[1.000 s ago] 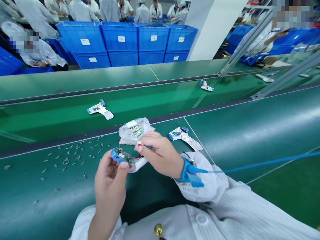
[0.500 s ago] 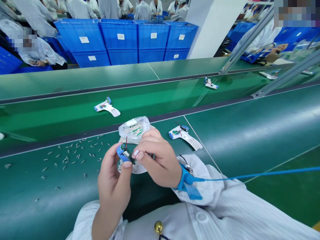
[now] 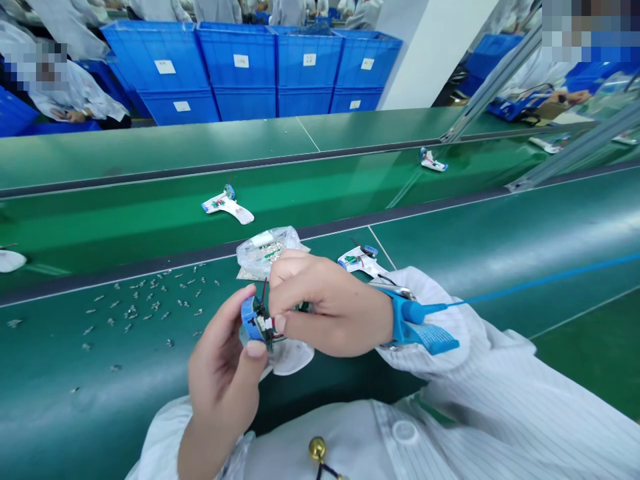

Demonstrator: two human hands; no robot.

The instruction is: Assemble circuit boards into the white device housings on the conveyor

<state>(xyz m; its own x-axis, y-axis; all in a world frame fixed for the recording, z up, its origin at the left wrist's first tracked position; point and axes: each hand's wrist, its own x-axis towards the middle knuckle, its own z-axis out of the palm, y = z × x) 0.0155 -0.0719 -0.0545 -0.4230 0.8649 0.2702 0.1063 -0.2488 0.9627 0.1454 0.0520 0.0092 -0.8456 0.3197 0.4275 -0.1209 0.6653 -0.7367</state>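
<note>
My left hand grips a small circuit board with a round blue part at its side, between thumb and fingers. A thin dark red wire stands up from the board. My right hand, a blue strap round its wrist, is closed in a pinch against the board's right side. Red wire shows by the thumb, but what the fingertips hold is hidden. Below both hands lies a white plastic shell, partly covered. Just beyond them sits a clear plastic bag of small white parts.
Several small metal pieces are scattered on the green worktop at left. A pistol-shaped white housing lies right of the bag. Similar housings rest on the green belt. A blue cord runs rightward from my wrist. Blue crates stand behind.
My right hand has turned and its wrist has moved right and up, with the fingertips still at the board. Housings on the belt have shifted right, and another shows at the left edge.
</note>
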